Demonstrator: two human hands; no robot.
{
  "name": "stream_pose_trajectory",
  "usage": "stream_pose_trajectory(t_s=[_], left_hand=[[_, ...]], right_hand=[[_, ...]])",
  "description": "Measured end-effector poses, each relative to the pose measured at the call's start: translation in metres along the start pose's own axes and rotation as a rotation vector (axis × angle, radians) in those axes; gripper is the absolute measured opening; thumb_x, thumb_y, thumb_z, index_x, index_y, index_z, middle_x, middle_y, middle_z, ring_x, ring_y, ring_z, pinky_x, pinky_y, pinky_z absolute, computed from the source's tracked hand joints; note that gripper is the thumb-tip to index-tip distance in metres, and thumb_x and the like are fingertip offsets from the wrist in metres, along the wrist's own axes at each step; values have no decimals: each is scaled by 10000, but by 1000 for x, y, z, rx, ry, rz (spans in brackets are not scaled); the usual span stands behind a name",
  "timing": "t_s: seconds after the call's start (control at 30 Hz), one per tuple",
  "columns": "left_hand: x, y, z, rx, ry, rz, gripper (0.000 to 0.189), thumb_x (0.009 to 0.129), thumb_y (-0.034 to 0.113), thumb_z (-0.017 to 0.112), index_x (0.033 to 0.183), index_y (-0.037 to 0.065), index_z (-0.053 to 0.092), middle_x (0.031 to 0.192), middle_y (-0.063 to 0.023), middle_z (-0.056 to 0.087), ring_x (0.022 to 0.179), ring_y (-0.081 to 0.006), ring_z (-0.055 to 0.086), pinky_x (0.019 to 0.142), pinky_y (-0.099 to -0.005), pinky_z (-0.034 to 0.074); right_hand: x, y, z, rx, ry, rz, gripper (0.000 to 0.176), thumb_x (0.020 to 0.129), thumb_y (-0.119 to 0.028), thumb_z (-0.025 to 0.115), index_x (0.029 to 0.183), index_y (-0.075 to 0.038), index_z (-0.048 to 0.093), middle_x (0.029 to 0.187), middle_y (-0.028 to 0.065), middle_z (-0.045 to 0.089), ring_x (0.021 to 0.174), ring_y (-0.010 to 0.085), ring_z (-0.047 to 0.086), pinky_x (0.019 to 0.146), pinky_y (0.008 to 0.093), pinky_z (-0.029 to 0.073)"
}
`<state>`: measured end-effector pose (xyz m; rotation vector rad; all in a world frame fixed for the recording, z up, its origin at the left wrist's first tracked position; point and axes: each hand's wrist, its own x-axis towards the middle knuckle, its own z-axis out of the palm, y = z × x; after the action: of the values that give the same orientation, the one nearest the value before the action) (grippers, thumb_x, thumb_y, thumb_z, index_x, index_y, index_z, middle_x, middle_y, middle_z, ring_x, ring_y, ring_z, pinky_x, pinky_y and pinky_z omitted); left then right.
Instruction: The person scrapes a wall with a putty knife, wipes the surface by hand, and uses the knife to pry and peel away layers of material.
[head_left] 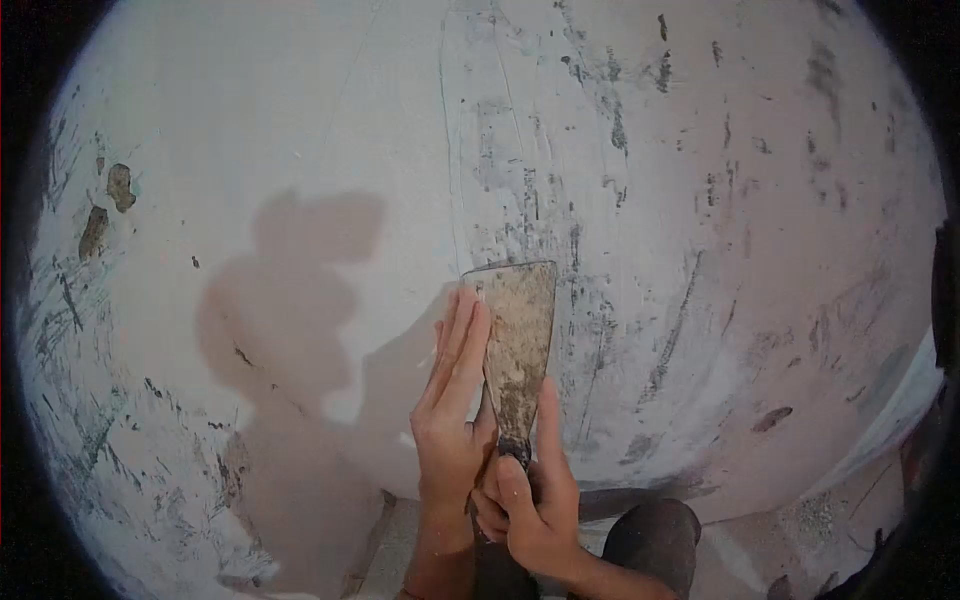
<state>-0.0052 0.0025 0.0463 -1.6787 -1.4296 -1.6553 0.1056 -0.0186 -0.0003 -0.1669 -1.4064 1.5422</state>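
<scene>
A putty knife (520, 335) with a wide, stained blade points upward, its top edge at the whitish wall surface (330, 120). My right hand (535, 510) is closed around its dark handle, thumb on the front and index finger stretched along the blade's right side. My left hand (452, 400) lies with fingers straight and together along the left side of the blade, fingertips near its upper left corner. Whether those fingertips press on the blade or the wall is hard to tell. The handle is mostly hidden in my right hand.
Dark scraped streaks (610, 110) run down the wall above and right of the blade. Chipped spots (121, 187) mark the left side. My head and arms cast a shadow (290, 320) on the wall. Below are a dark-clothed knee (652, 545) and the floor (820, 525).
</scene>
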Motion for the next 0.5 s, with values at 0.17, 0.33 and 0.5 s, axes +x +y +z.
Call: stream_pose_trajectory(t_s=[0.17,0.33,0.5], left_hand=[[4,-4,-4,3,-41,95,757,739,-172,556,1462,30,457,1511,-178,441,1393,-365,423,1162,-506,340],[3,-9,-5,39,-69,116,744,770,-115,563,1483,59,439,1530,-158,423,1417,-333,397,1167,-459,332],[1,-6,-1,24,-46,99,742,767,-132,558,1477,48,442,1529,-166,419,1426,-327,383,1181,-465,312]], right_hand=[[5,-11,0,79,-21,41,713,1070,-154,385,1591,-168,-102,675,-15,376,488,74,363,408,247,326],[1,-4,2,98,19,43,714,1072,-194,407,1598,-188,-75,653,-33,349,462,63,329,391,246,287],[4,-5,3,69,52,32,709,1073,-222,425,1603,-201,-46,637,-49,323,451,53,298,387,239,270]])
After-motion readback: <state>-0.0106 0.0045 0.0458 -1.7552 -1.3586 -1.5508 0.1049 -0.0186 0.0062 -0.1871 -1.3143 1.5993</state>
